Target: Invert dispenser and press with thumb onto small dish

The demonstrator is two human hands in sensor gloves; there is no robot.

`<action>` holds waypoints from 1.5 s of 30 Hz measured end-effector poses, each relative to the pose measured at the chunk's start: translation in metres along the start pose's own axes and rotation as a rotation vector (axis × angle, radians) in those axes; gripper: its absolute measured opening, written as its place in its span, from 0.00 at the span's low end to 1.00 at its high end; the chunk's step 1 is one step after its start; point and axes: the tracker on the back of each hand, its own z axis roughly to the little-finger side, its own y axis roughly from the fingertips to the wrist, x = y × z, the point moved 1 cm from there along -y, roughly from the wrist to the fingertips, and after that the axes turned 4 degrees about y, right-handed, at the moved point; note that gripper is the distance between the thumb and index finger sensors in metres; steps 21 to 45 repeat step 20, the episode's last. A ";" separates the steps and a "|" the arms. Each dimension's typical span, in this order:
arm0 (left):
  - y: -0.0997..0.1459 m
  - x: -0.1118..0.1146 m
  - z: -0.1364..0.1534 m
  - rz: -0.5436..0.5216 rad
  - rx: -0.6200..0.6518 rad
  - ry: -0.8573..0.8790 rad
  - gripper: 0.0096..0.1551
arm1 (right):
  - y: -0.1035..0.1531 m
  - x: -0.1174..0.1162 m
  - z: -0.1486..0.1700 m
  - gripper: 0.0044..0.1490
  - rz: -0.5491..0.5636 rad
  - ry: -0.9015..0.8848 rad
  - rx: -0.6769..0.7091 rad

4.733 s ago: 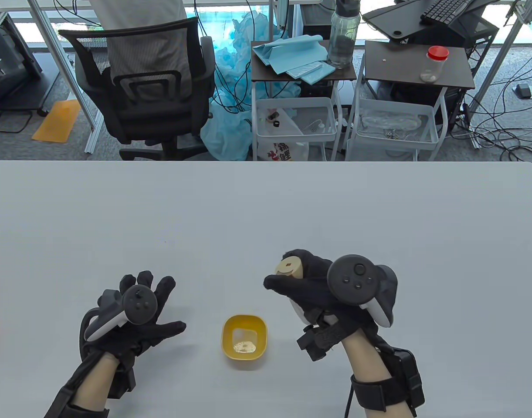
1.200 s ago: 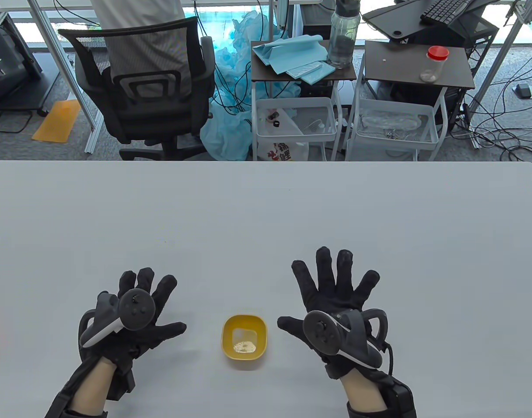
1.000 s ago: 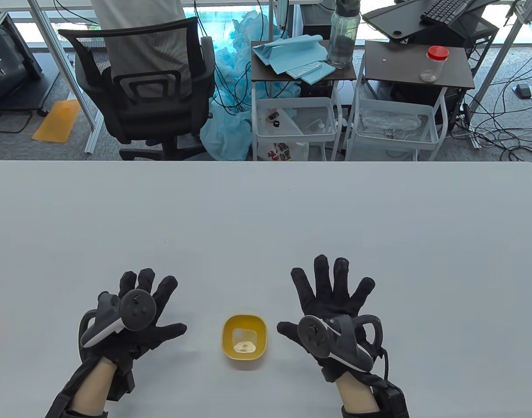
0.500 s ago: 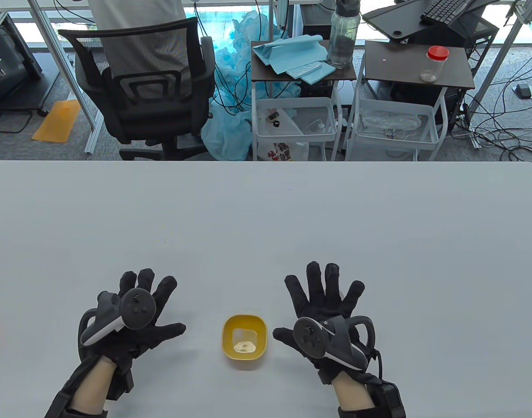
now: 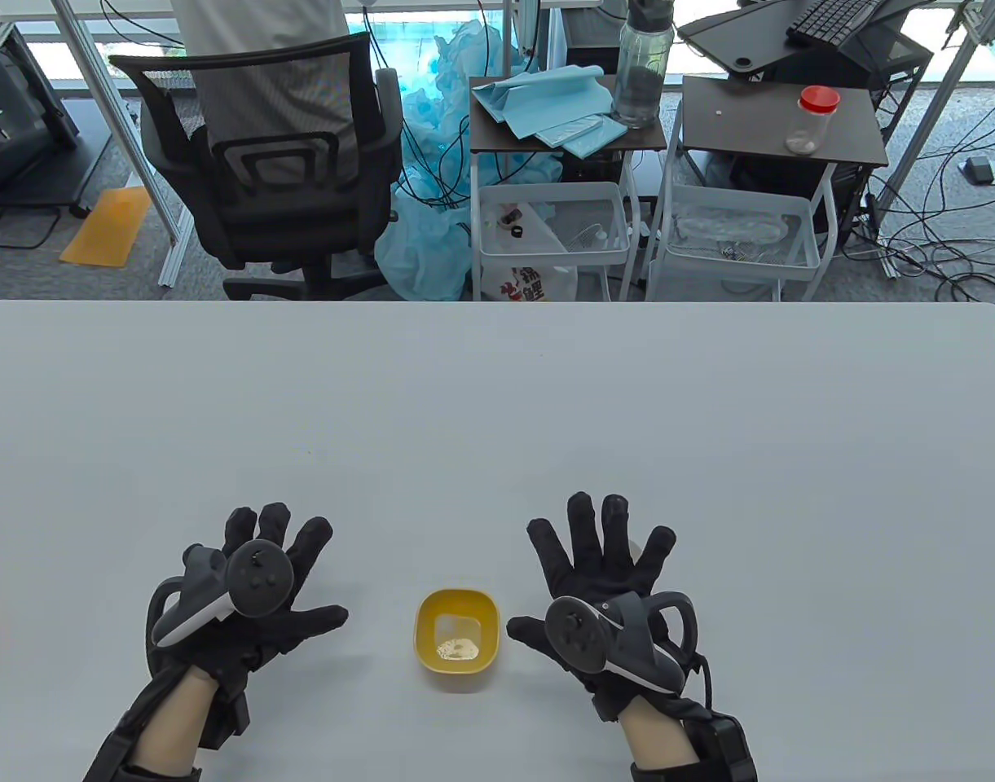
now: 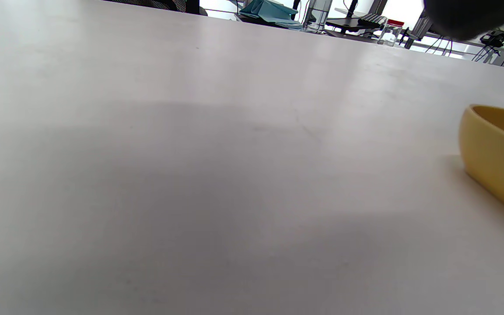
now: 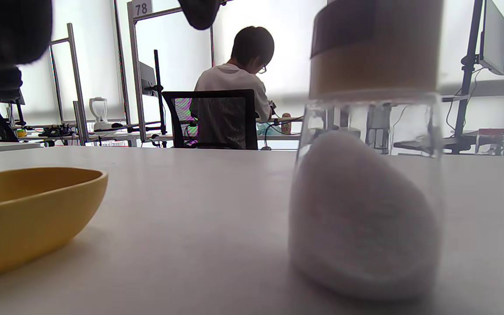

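A small yellow dish (image 5: 457, 640) with a little pale powder in it sits on the table between my hands. It also shows in the left wrist view (image 6: 497, 153) and the right wrist view (image 7: 29, 210). My left hand (image 5: 261, 570) lies open, fingers spread, left of the dish. My right hand (image 5: 595, 562) is open with fingers spread, right of the dish. The dispenser (image 7: 368, 183), a glass jar of white powder with a wooden top, stands upright close in front of the right wrist camera. In the table view my right hand hides it.
The grey table (image 5: 497, 391) stretches far beyond the hands. Behind its far edge stand an office chair (image 5: 277, 163) and two small carts (image 5: 562, 138) with a bottle and a red-lidded jar.
4.7 s ago my right hand held the dispenser raised. Now it is open with fingers spread. Over the last second it slid slightly nearer and leftward. My left hand and the dish stayed put.
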 end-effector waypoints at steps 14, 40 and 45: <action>-0.004 0.002 -0.003 0.031 -0.007 -0.025 0.57 | 0.000 0.000 -0.004 0.70 -0.046 -0.042 0.046; -0.004 0.001 -0.001 0.033 -0.018 -0.021 0.57 | 0.002 0.003 -0.006 0.70 -0.031 -0.049 0.055; -0.004 0.001 -0.001 0.033 -0.018 -0.021 0.57 | 0.002 0.003 -0.006 0.70 -0.031 -0.049 0.055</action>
